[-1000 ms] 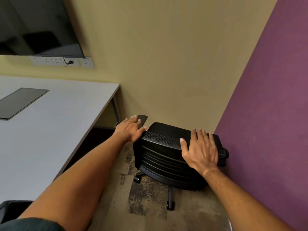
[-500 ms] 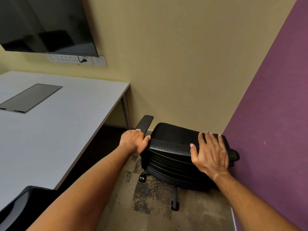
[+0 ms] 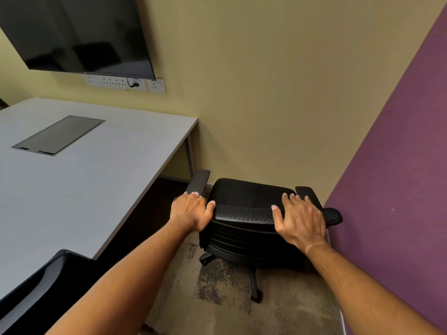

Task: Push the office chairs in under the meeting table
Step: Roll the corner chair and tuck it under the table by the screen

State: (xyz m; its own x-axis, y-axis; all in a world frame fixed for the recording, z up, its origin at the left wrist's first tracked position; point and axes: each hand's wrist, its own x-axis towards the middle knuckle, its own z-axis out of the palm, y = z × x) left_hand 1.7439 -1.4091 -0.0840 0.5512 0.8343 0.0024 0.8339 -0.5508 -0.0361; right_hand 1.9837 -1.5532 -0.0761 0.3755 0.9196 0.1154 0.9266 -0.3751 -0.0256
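1. Head cam view, far left first: a second black chair [image 3: 31, 293] is seen at about 7 o'clock, its back poking up at the near edge of the meeting table [image 3: 101, 180]. How far under it has been tucked can't be told, since most of it is cut off.
2. The grey tabletop is spread across the 9 to 10 o'clock area, with a dark cable hatch [image 3: 58, 135] set into it and a wall TV [image 3: 79, 35] mounted above at 11 o'clock.
3. The left hand [image 3: 191, 211] is placed at dead centre, at the left end of the backrest's top edge, just below the left armrest [image 3: 198, 181]. The thumb is hooked over the mesh rim and the fingers are curled, so the backrest looks gripped, probably for steering.
4. The office chair [image 3: 246, 213] is parked at roughly 3 o'clock from the table's corner, out in the gap by the yellow wall, facing away from the camera. It hasn't been pushed under yet, and a swing toward 9 o'clock would likely be needed.
5. The right hand [image 3: 300, 218] is laid over the right part of the backrest top, fingers spread and fairly straight, so it's pressed flat, not clenched, presumably for the shove.
6. The purple wall [image 3: 391, 189] is close at 3 o'clock, with the chair's right end almost against it.
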